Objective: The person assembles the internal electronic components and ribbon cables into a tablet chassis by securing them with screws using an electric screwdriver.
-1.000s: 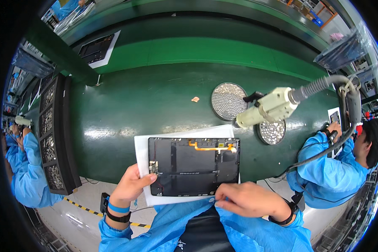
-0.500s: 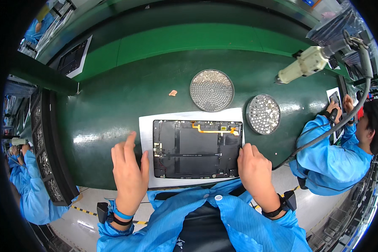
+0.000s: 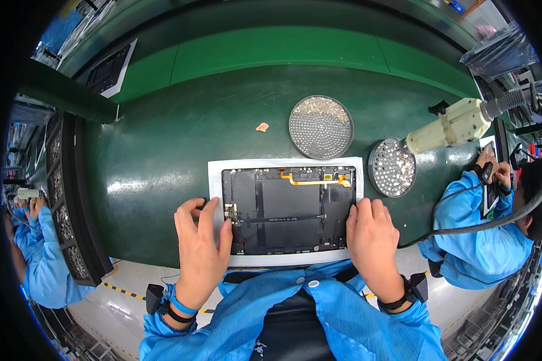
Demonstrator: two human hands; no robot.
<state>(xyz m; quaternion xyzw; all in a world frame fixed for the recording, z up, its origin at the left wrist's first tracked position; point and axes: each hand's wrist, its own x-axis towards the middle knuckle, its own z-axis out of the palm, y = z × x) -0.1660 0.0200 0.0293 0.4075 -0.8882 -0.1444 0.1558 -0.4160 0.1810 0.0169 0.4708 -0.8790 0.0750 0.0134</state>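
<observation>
An opened tablet (image 3: 289,234) lies in front of me, its black inside facing up, with an orange flex cable (image 3: 310,183) near its far edge. Under it, a white sheet (image 3: 283,260) shows as a border on all sides. My left hand (image 3: 202,249) is open at the tablet's left edge, fingers apart and slightly bent, thumb tip by the edge. At the opposite edge, my right hand (image 3: 373,240) grips the tablet between thumb and curled fingers. The undersides of both hands are hidden.
Two round dishes, a larger one (image 3: 321,138) and a smaller one (image 3: 394,171), hold small metal parts beyond the tablet. A hanging cream-coloured power screwdriver (image 3: 448,126) has its tip over the smaller dish. A small orange scrap (image 3: 262,127) lies on the green bench. A co-worker (image 3: 476,228) sits right.
My left hand has come rightward to the tablet's edge. Tablet and sheet are straighter, with the tablet more centred on the sheet. The screwdriver appears lower, and the view has shifted slightly.
</observation>
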